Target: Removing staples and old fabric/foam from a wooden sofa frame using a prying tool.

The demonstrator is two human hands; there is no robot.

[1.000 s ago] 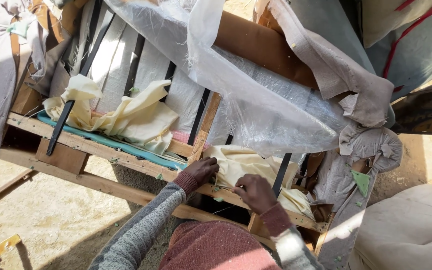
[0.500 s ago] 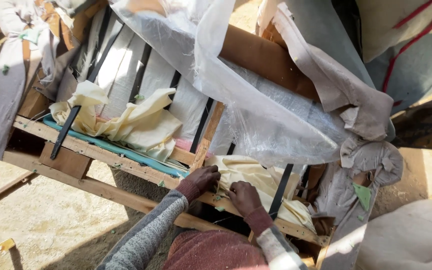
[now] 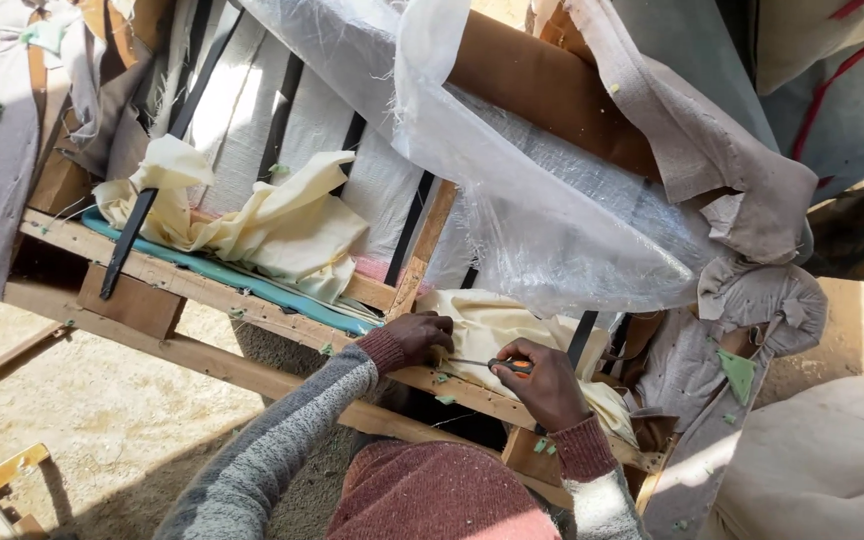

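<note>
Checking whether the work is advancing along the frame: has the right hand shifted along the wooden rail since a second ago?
No. The right hand holds the screwdriver at the same spot on the wooden rail, beside the left hand.

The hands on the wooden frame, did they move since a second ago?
Barely. The right hand keeps its grip on the orange-handled screwdriver, whose tip points toward the left hand. The left hand still presses on the wooden rail by the yellowish cloth. Mostly the view shifted slightly. The clear plastic sheet and black straps stayed where they were.
</note>
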